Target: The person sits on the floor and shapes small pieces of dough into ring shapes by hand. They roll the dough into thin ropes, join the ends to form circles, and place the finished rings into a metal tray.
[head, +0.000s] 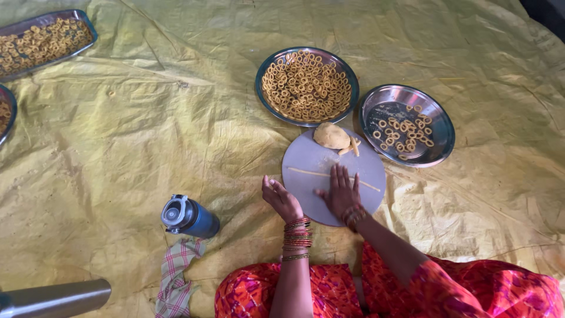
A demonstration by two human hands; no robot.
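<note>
A round grey board (pixel 306 162) lies in front of me on a yellow sheet. Across it stretches a long thin rope of dough (pixel 306 172). My right hand (pixel 340 191) lies flat, fingers spread, pressing on the rope's middle. My left hand (pixel 281 198) hovers at the board's left edge, palm up and holding nothing. At the board's far edge sits a lump of yellow dough (pixel 331 135) with a few short dough sticks (pixel 352 146) beside it. Both wrists wear bangles.
Beyond the board, a steel plate (pixel 262 69) is full of dough rings; the steel plate (pixel 436 115) to its right holds fewer. More ring-filled trays (pixel 41 40) sit far left. A blue bottle (pixel 189 217), a checked cloth (pixel 175 277) and a steel cylinder (pixel 56 297) lie near left.
</note>
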